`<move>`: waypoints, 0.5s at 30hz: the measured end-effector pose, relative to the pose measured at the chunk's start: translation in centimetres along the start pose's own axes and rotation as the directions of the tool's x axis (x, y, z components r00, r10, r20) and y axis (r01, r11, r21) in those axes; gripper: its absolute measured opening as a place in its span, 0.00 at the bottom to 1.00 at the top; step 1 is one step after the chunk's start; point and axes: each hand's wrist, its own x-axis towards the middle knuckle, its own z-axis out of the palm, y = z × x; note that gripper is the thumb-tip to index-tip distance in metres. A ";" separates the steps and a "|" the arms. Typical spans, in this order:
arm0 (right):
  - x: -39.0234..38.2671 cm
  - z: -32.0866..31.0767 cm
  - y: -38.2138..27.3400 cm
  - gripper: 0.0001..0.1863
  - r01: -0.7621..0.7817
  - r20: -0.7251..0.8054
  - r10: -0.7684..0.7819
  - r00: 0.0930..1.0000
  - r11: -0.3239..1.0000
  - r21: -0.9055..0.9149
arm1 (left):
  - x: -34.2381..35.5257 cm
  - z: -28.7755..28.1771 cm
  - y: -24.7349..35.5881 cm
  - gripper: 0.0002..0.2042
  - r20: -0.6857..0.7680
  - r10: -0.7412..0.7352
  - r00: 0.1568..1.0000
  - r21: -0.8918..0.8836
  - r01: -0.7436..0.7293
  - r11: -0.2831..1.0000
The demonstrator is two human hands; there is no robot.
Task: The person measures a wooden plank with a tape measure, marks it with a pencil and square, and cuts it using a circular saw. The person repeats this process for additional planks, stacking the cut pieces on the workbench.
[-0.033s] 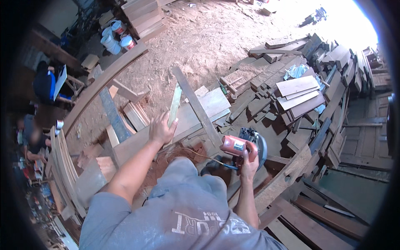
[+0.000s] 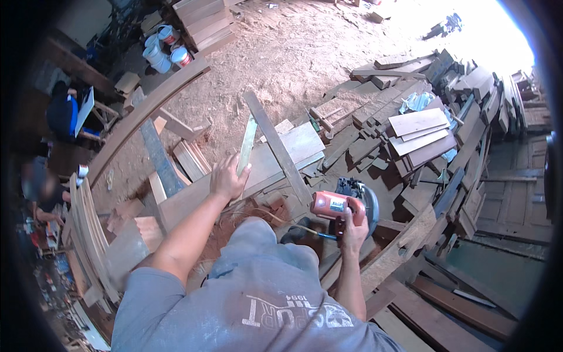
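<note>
Left hand point(image 2: 229, 178) palm-down and farther forward, right hand point(image 2: 354, 232) tightly curled.

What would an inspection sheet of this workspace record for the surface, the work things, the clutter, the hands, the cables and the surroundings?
Surface: wide board, lying slantwise in front of the person.
Work things: red power saw; dark strip lying across the board; pale strip beside it, at an angle.
Clutter: wood pile at right, with bluish sheeting among it.
Hands: right hand grips the saw; left hand is at the pale strip, its grip unclear.
Cables: one cord leads leftward from the saw; far end not traceable.
Surroundings: whitish buckets at upper left; another person at far left.
</note>
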 end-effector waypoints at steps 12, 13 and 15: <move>-2.9 1.2 -16.9 0.23 0.219 0.341 -0.152 0.928 0.962 -0.165 | -0.3 -0.1 -0.2 0.29 -0.051 -0.009 0.999 -0.019 0.008 1.000; -2.4 1.7 -16.6 0.23 0.236 0.344 -0.161 0.925 0.953 -0.189 | 0.1 -0.9 0.4 0.29 -0.010 -0.025 1.000 -0.057 0.024 0.998; -1.6 2.7 -15.8 0.23 0.239 0.356 -0.147 0.923 0.943 -0.231 | 0.3 -0.7 0.8 0.31 0.018 -0.036 0.999 -0.077 0.037 0.996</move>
